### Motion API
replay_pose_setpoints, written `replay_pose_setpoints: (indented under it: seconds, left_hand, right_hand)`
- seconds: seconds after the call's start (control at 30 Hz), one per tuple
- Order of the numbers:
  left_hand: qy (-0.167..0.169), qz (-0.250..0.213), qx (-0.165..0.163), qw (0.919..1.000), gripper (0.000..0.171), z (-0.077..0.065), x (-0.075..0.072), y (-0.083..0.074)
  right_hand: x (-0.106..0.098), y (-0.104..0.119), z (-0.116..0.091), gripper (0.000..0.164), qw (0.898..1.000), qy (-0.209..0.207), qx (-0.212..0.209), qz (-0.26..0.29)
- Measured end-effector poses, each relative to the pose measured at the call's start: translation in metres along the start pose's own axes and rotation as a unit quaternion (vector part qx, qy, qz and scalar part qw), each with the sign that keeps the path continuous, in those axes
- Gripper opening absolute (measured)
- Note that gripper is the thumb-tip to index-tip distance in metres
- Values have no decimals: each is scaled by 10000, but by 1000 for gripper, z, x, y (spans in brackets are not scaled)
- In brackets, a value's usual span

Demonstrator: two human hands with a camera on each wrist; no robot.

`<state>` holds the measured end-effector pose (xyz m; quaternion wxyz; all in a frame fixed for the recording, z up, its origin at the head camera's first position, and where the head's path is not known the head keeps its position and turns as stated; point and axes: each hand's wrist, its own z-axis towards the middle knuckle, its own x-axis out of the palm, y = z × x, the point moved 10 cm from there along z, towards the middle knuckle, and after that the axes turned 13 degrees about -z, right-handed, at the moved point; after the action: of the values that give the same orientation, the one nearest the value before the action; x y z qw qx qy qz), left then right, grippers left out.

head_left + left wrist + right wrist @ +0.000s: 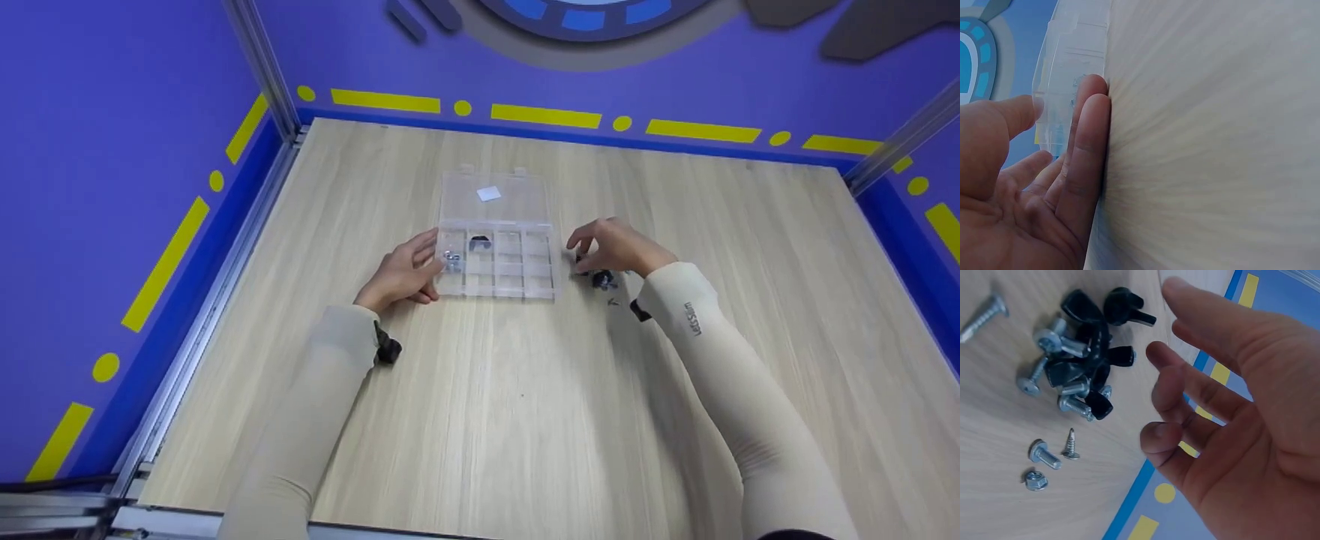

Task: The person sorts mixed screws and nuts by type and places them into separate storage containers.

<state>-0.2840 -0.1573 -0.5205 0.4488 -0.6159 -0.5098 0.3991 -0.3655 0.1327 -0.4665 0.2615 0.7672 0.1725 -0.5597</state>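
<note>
The left hand [401, 274] grips the left side of a clear plastic compartment box [525, 292], its thumb over the rim. In the left wrist view, fingers [1086, 152] lie along the box's outer wall, low by the table. Small shiny metal pieces [451, 257] sit in a left compartment; black pieces [480, 241] lie in a back one. The right hand [619, 246] hovers at a pile of hardware, fingers loosely bent, nothing visible between them. Beside its thumb is a black wing nut [1123, 306]. More black wing nuts [1095, 343] lie heaped with bolts [1075, 405].
A pointed screw [982, 318], a short bolt [1044, 454], a small screw [1071, 445] and a flanged hex nut [1036, 480] lie around the heap. The box's lid [465, 199] is folded back, with a white label [489, 194]. Blue walls [540, 82] border the wooden table [480, 420].
</note>
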Motion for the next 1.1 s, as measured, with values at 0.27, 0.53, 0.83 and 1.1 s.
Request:
replay_pose_setpoints:
  seconds: [0.27, 0.53, 0.83, 1.1]
  left_hand:
    - [41, 110, 61, 9999, 67, -1, -1, 0]
    - [69, 94, 101, 9999, 67, 0, -1, 0]
    - [55, 48, 58, 10000, 67, 0, 0, 1]
    - [70, 29, 56, 10000, 67, 0, 0, 0]
  right_hand:
    - [14, 3, -2, 40, 9992, 333, -219, 16]
    - [16, 3, 0, 38, 9997, 229, -95, 25]
    - [17, 2, 1, 36, 9999, 169, 0, 7]
    - [20, -3, 4, 33, 9995, 229, 228, 47]
